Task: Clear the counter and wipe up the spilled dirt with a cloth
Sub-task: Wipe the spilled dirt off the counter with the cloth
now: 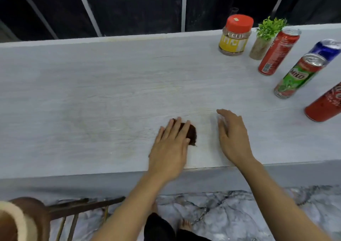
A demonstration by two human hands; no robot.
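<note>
Left hand (pixel 169 148) is flat, fingers straight, pressing the brown cloth (pixel 191 134) onto the counter (pixel 92 102) near its front edge. Right hand (pixel 232 137) is open just right of it, gripping nothing.

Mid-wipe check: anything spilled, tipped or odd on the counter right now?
Nothing is tipped: the red-lidded plastic jar, small potted plant and drink cans stand at the right end. The pale grey counter shows faint yellowish streaks beyond the dark brown cloth under the left hand, possibly residue. No loose dirt shows.
</note>
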